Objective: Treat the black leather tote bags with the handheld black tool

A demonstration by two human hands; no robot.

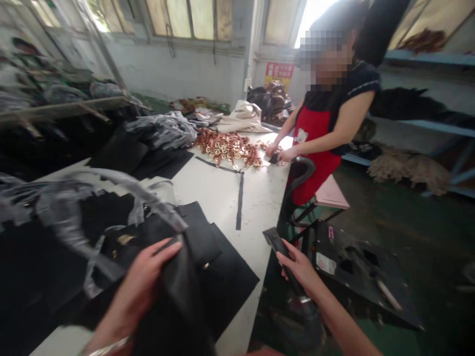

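Observation:
My left hand is closed on the edge of a black sheet-like piece, thumb on top, at the lower middle. Just above it ends a grey plastic-wrapped strap. My right hand is wrapped round a black tool with a flat, wide head and a hose-like lower end, held past the table's right edge. Between my hands, stacked black panels with small gold fittings lie on the white table.
Across the table a person in a red apron handles a small dark item beside a heap of brown straps with gold buckles. Black panels and wrapped straps lie back left. At right stand a low black board and blue shelves.

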